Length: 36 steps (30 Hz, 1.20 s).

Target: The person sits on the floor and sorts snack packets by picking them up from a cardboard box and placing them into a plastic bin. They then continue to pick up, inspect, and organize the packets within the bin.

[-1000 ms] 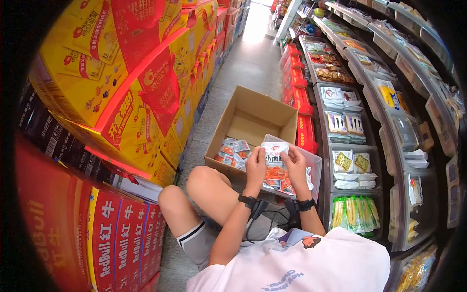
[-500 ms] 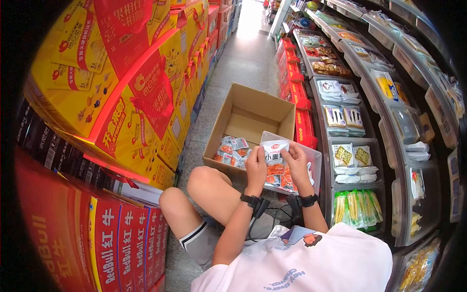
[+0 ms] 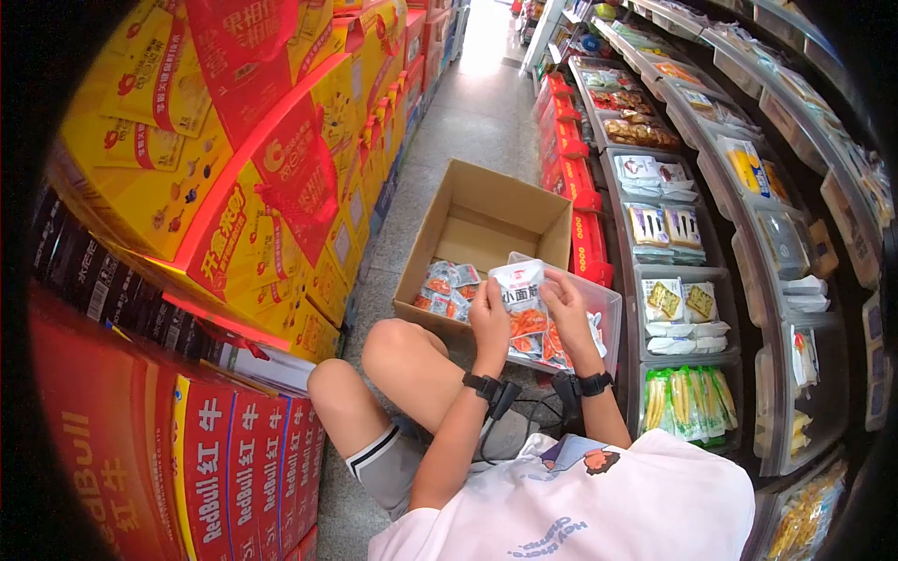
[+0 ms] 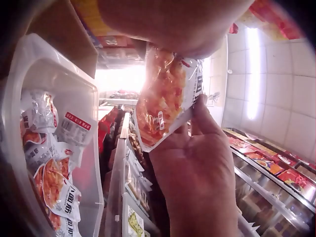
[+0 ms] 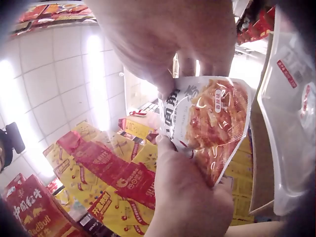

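A white and orange snack packet [image 3: 520, 292] with black characters is held up between both hands. My left hand [image 3: 488, 327] grips its left side, and my right hand [image 3: 570, 316] holds it at the right edge. In the left wrist view the packet [image 4: 165, 94] shows orange food through a clear part; the same food shows on the packet [image 5: 217, 116] in the right wrist view. Below the hands, a clear plastic bin [image 3: 609, 323] holds several similar packets. A cardboard box [image 3: 510, 201] beside it has more packets [image 3: 447, 288] at its near left.
Yellow and red cartons [image 3: 271, 234] and Red Bull boxes [image 3: 210, 467] stack along the left. At the right, shelves carry snack trays [image 3: 683, 313], with red boxes [image 3: 589, 245] beside the cardboard box. The grey aisle floor [image 3: 463, 122] runs ahead between them.
The packet has turned and tilted slightly, showing more of its orange part. The right hand's fingers have shifted along its edge; both hands keep hold of it.
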{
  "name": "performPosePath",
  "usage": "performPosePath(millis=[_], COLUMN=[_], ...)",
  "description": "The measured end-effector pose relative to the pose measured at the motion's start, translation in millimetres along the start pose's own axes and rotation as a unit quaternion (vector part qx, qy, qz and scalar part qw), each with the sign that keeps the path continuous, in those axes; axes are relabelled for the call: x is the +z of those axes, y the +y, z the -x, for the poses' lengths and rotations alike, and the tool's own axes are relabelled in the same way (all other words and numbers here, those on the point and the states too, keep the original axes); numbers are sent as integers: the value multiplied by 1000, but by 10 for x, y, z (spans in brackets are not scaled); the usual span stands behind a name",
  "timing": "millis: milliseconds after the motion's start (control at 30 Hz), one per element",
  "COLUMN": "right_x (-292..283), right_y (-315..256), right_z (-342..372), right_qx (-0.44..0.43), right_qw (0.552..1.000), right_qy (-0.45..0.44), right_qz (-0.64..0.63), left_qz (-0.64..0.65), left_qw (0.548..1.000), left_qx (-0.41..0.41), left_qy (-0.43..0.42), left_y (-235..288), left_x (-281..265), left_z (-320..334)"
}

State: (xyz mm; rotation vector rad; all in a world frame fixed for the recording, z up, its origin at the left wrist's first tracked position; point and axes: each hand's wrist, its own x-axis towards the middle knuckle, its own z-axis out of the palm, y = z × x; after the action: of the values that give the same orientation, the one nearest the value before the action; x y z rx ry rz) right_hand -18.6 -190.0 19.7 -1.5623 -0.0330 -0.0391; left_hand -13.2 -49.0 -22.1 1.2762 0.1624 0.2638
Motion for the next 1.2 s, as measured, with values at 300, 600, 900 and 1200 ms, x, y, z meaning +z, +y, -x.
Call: performPosePath(millis=[300,600,900,1200], right_x=[146,99,-531,-875], right_y=[194,305,652,968], right_z=[-55,-157,-71,11], right_qx=[129,128,83,129], right_qw=[988,989,962,909], right_qy=[-77,-58,-68,-61], right_qz=[-41,-51,249,392], left_qz=[265,205,113,-112], left_qw=[941,952,952,954], left_qx=[-161,-189,-270,-183], left_qy=[134,128,-94,-211], left_y=[-486,-363,-553,-792], left_x=[-50,-65,-17,136], left_z=[-188,-193,-100,14])
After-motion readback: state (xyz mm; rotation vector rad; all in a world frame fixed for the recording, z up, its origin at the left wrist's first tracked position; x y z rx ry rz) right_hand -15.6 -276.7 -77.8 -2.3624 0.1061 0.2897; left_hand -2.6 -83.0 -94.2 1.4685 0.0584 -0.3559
